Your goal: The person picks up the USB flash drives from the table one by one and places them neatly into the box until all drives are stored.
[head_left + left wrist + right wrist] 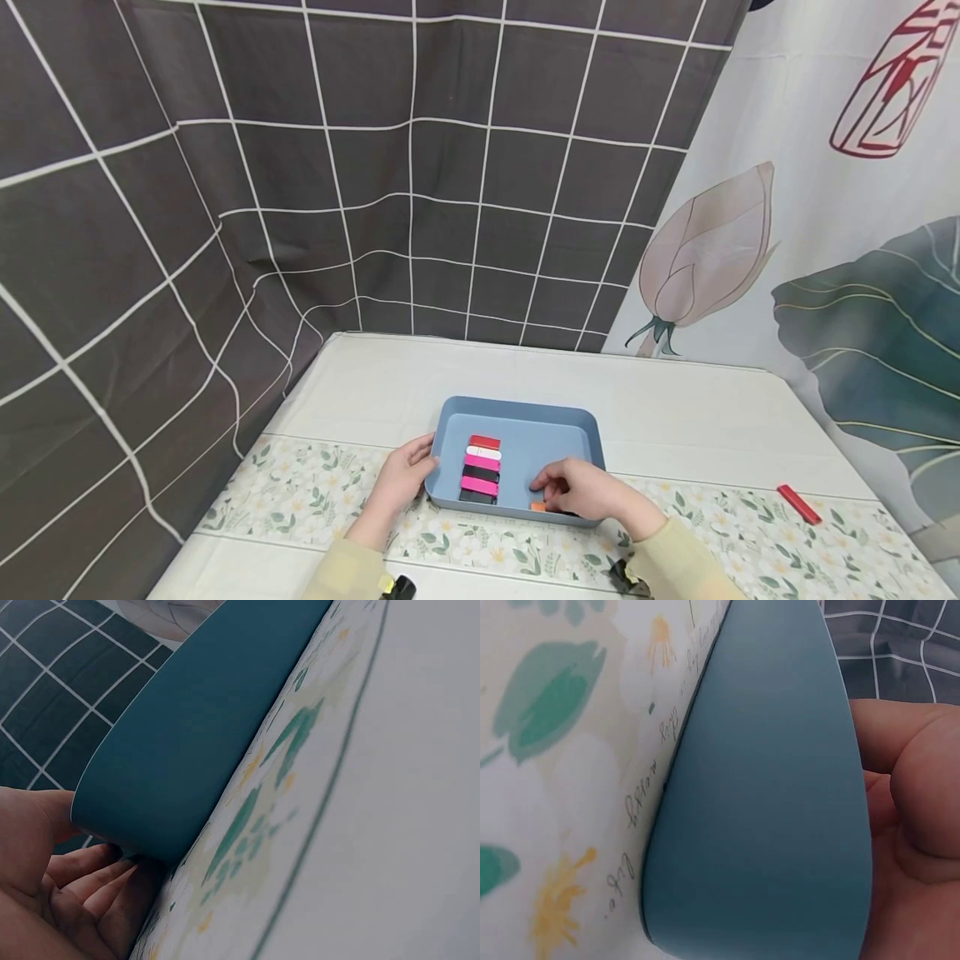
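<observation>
A shallow blue tray (525,411) lies on the table. At its left end my left hand (405,473) grips the wall, with the thumb at the rim and the other fingers outside; the left wrist view shows this hand (82,892) close up. Over the tray's front right corner, my right hand (581,490) has bent fingers beside a small orange piece (537,506). A dark piece lies partly under that hand, and its fingertip contact is hidden. Left of it stands a column of small flat bars: red (484,442), white (483,452), pink (480,462) and black (480,473) among them.
Apart from the tray, a longer red bar (799,505) lies on the table at the right. A floral strip (300,475) runs across the white tablecloth (390,375). Dark checked cloth (450,167) hangs behind, and a printed white curtain (720,317) hangs to the right.
</observation>
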Available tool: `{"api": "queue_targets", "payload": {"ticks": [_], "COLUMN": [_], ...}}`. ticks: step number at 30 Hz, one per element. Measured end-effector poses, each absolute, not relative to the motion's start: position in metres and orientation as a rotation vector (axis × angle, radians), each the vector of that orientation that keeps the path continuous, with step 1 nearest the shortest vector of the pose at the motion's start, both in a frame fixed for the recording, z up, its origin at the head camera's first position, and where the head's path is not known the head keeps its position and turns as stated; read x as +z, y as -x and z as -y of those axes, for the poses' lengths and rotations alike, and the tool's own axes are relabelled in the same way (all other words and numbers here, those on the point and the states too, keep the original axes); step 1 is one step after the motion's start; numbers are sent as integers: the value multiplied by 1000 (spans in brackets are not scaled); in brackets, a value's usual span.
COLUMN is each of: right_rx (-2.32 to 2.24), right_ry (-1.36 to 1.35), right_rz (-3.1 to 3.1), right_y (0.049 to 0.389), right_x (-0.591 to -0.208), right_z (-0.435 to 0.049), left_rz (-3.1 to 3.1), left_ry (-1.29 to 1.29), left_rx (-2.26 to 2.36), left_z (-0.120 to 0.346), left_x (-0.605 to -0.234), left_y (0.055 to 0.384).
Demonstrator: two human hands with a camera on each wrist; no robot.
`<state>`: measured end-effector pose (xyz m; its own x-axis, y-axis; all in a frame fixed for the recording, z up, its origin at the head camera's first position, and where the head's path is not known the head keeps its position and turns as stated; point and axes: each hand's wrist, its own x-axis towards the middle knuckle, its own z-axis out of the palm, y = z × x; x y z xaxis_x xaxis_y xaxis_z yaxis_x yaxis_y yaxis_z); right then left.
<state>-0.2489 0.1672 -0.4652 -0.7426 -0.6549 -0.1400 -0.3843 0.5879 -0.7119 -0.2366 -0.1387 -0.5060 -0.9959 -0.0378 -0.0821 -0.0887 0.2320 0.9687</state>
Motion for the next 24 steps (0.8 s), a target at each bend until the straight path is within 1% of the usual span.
{"api": "queue_targets", "payload": {"ticks": [24], "right_rx": [-791], "right_ry": [805], "right_rz": [-2503], "right_y": [239], "right_x": [-433], "right_z": [-179], "left_rz": [-2436], "left_ry": [95], "left_rx": [1940], "left_z": [140], "left_x": [-511], "left_y": [239]}}
